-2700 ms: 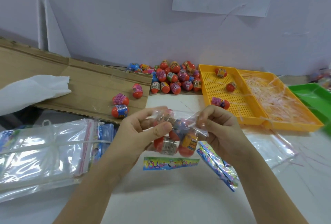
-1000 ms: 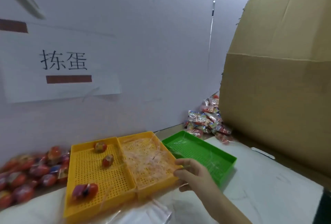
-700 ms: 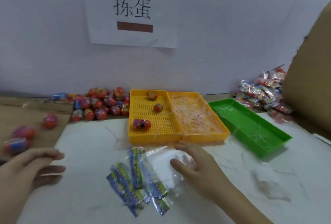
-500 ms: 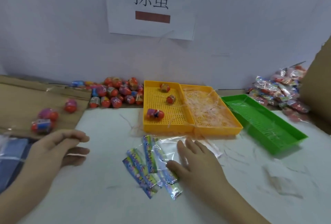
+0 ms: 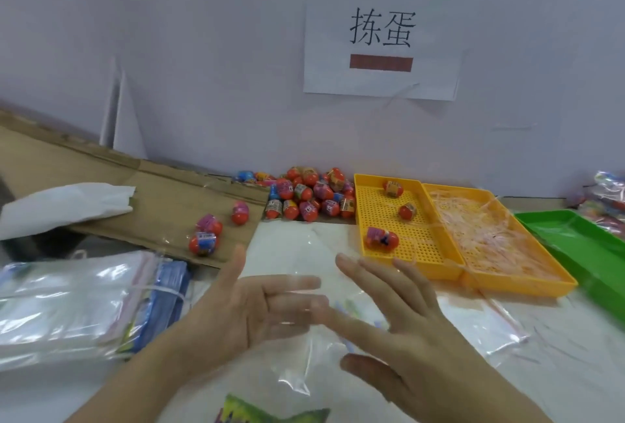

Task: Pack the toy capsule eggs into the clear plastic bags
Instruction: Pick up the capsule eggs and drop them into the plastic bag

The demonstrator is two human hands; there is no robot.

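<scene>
Far left, at nine o'clock, a stack of clear plastic bags lies flat on the pale surface, glossy and crinkled, bound with thin white string. Up at ten o'clock, a soft white folded sheet rests on flat brown cardboard, and three capsule eggs, round and orange-bottomed, sit loose near its front edge.

Centre now. The left hand is raised, palm turned inward, fingers straight and spread, gripping nothing. A thin clear bag shimmers between the two hands, and blur hides whether either one touches it. The right hand hovers palm down, fingers splayed wide, nothing held.

At twelve o'clock, a heap of toy capsule eggs sits against the wall under a white paper sign. At one o'clock, a yellow perforated tray carries three more eggs. Its twin tray alongside holds wispy shredded strands. At three o'clock, a smooth green tray.
</scene>
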